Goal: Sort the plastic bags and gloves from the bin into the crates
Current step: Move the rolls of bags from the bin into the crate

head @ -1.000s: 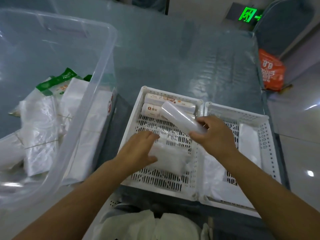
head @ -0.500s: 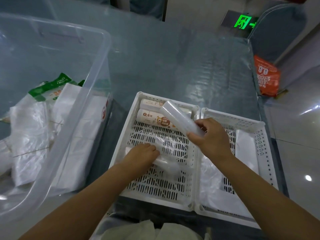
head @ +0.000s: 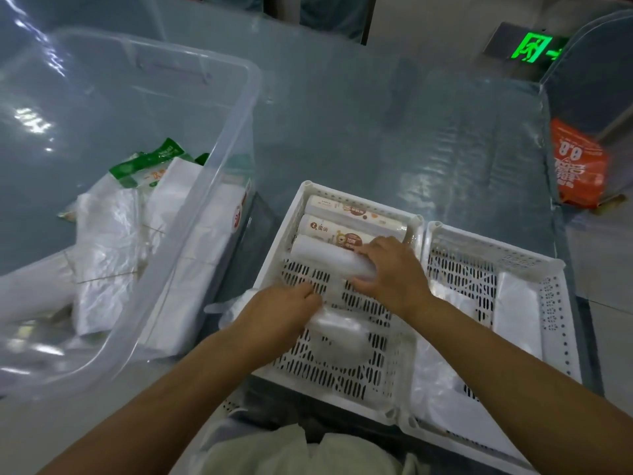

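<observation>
Two white slotted crates stand side by side: the left crate point(head: 274, 234) and the right crate point(head: 555, 303). Two printed bag rolls point(head: 342, 222) lie along the left crate's far wall. My right hand point(head: 390, 269) grips a plain white roll point(head: 322, 257) and holds it flat against them. My left hand point(head: 284, 311) is closed on a clear plastic packet point(head: 337, 332) lying on the left crate's floor. The right crate holds a flat white packet point(head: 515, 303) and loose clear bags point(head: 442, 382). The clear bin point(head: 219, 159) at left holds white bags and a green-labelled packet point(head: 150, 166).
A grey plastic-covered table point(head: 394, 125) carries the bin and crates. An orange bag point(head: 579, 162) sits past the table's right edge. A green exit sign point(head: 532, 46) glows at the far right. Pale cloth point(head: 301, 450) lies at the near edge below the crates.
My right hand has lowered the plain roll from tilted in the air to flat beside the two printed rolls. My left hand has drawn the clear packet towards the crate's near side.
</observation>
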A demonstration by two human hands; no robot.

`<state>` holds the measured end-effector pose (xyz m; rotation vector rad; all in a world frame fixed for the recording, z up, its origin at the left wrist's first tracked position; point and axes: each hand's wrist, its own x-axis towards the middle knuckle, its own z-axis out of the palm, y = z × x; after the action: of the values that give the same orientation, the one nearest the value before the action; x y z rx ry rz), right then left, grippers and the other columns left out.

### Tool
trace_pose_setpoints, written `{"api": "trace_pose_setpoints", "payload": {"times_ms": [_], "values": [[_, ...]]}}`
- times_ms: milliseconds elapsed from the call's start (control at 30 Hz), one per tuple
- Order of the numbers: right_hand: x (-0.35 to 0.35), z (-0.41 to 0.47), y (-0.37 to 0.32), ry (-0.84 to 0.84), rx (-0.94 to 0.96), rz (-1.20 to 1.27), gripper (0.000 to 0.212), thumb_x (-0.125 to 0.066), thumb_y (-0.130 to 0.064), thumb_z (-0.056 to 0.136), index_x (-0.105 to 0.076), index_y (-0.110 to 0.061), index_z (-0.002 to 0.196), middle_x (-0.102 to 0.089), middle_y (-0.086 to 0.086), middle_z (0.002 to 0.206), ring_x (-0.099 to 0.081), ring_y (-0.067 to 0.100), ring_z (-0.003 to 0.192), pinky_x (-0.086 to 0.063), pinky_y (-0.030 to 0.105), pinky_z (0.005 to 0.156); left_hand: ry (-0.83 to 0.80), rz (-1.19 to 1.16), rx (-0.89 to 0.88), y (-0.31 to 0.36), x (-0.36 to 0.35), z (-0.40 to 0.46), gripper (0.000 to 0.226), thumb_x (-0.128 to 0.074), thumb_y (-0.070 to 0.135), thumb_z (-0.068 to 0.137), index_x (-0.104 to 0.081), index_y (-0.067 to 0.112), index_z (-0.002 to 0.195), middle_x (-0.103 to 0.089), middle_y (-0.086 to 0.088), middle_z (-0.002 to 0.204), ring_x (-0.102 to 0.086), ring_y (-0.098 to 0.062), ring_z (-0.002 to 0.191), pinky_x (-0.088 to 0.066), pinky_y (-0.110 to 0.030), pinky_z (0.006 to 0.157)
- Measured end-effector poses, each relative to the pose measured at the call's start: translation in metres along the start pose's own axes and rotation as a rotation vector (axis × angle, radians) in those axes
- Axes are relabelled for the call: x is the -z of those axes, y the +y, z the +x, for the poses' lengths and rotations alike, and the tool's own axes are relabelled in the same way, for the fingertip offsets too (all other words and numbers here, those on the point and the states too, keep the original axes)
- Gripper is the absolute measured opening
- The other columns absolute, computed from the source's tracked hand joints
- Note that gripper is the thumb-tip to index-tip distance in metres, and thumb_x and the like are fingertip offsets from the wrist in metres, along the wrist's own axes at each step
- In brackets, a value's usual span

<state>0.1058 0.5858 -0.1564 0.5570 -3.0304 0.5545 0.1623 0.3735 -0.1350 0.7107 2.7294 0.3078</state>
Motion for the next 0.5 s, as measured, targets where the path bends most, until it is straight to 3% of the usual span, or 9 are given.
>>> {"api": "trace_pose_setpoints", "payload": {"times_ms": [267, 500], "values": [[-0.018, 0.007, 0.000, 0.040, 0.086, -0.154, 0.050, -0.085, -0.031, 0.056, -0.063, -0.008, 0.094, -0.064, 0.009, 0.088, -0.057, 0.025, 0.078, -0.043, 0.034, 0.070, -0.077, 0.077, -0.008, -0.001, -0.018, 0.002, 0.040, -0.069, 0.017, 0.075, -0.054, 0.023, 0.111, -0.064, 0.000, 0.112, -0.060, -0.019, 0.099, -0.046, -0.036, 0.090], [-0.021, 0.007, -0.001, -0.004, 0.056, -0.184, 0.053, -0.081, -0.039, 0.062, -0.060, -0.011, 0.103, -0.062, 0.007, 0.097, -0.055, 0.026, 0.086, -0.042, 0.038, 0.074, -0.069, 0.054, -0.052, 0.002, -0.021, 0.004, 0.033, -0.066, 0.015, 0.078, -0.055, 0.021, 0.109, -0.064, -0.001, 0.112, -0.060, -0.019, 0.098, -0.045, -0.034, 0.090]]}}
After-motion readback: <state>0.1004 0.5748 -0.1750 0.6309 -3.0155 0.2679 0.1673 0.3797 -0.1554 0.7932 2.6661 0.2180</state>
